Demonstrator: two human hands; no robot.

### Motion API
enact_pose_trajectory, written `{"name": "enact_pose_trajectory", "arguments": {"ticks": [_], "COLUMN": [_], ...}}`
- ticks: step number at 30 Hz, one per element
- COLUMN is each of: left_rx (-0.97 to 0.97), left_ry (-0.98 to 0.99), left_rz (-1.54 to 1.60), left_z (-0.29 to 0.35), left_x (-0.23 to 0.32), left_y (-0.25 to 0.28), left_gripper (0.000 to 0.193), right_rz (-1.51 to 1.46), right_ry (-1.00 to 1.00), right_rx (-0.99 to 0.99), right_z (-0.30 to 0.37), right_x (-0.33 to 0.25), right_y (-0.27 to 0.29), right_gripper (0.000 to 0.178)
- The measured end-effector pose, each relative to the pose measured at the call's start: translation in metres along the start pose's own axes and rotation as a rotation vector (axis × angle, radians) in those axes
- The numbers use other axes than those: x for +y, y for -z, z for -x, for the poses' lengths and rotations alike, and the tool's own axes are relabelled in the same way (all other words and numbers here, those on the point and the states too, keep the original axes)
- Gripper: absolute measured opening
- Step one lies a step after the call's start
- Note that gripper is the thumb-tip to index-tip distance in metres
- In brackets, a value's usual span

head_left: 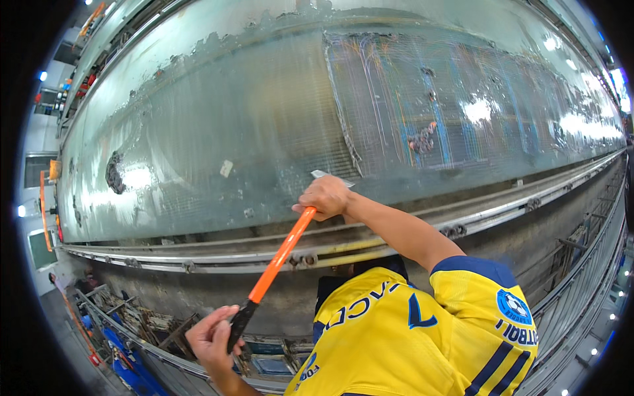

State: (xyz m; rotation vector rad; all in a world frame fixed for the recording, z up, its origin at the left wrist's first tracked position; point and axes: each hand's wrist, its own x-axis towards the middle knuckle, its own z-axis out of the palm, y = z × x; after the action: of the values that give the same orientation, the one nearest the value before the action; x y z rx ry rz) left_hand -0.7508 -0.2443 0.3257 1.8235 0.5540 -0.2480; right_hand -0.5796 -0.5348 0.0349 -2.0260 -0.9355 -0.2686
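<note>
Scraper (281,254) slants over near edge of wet panel (191,175); right hand (323,197) clenched near the blade (331,177), left hand (214,336) holding its black end (242,325). Scraping, probably; blade contact unclear; next stroke wants steady pressure.

Fisheye view under bright, cool artificial light. Small lamps (621,89) glow white near the rim. Burnt-out glare patches mark the wet surface (231,119) at right and lower left, masking detail there; the recess (284,294) below the metal rail (489,223) is dimmer. The orange handle (281,257) appears clear. Straight edges bow outward; peripheral objects are small and soft; black corners frame the circular field.
</note>
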Motion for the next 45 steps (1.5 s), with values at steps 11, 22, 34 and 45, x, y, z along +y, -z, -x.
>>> {"name": "enact_pose_trajectory", "arguments": {"ticks": [11, 22, 34, 45], "left_rx": [-0.026, -0.045, -0.065, -0.098], "left_ry": [-0.087, -0.335, -0.53, -0.074], "left_rz": [-0.027, -0.34, -0.266, 0.197], "left_z": [-0.016, -0.184, -0.342, -0.105], "left_x": [0.034, 0.166, 0.215, 0.021], "left_y": [-0.044, -0.09, -0.175, -0.021], "left_gripper": [0.035, 0.05, 0.046, 0.059], "right_rz": [0.14, 0.166, 0.258, 0.044], "right_ry": [-0.017, -0.108, -0.252, 0.095], "right_rx": [0.269, 0.366, 0.165, -0.184], "right_z": [0.009, -0.12, -0.248, -0.078], "right_x": [0.027, 0.172, 0.356, 0.115], "right_y": [0.015, 0.057, 0.13, 0.022], "right_gripper": [0.046, 0.04, 0.009, 0.024]}}
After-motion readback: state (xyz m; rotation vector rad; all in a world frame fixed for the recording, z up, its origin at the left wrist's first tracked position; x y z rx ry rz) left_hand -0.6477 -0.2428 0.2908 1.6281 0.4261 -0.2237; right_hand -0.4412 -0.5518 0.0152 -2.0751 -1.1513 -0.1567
